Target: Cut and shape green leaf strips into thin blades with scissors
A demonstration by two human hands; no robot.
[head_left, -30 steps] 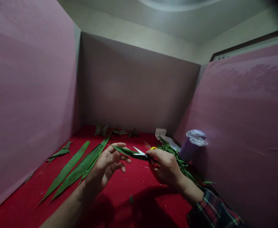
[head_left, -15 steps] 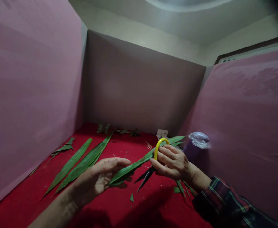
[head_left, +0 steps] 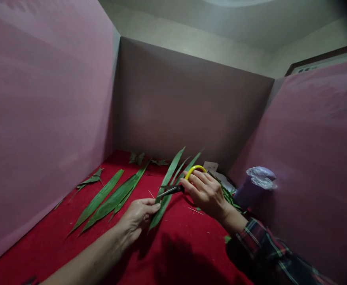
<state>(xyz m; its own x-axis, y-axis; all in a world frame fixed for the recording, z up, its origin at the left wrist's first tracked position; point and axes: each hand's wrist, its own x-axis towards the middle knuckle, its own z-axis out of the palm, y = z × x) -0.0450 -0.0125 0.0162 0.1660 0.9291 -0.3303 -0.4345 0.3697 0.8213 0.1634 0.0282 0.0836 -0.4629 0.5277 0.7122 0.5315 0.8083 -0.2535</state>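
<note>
My left hand [head_left: 138,217] pinches the lower end of a long green leaf [head_left: 169,178] that rises up and to the right, split into narrow strips at its top. My right hand [head_left: 205,192] grips scissors [head_left: 173,189] with a yellow handle loop. The dark blades point left and lie across the leaf at its middle. Both hands hover low over the red cloth [head_left: 179,245].
Several long green leaves [head_left: 108,200] lie flat on the red cloth at the left. Small leaf scraps [head_left: 145,159] sit by the back wall. A heap of green trimmings [head_left: 228,196] and a purple cup with crumpled plastic [head_left: 256,183] stand at the right. Pink walls enclose the cloth.
The leaf has swung from lying nearly level between my hands to standing upward. My left hand dropped toward the cloth. The scissors turned from pointing down-left to pointing left across the leaf.
</note>
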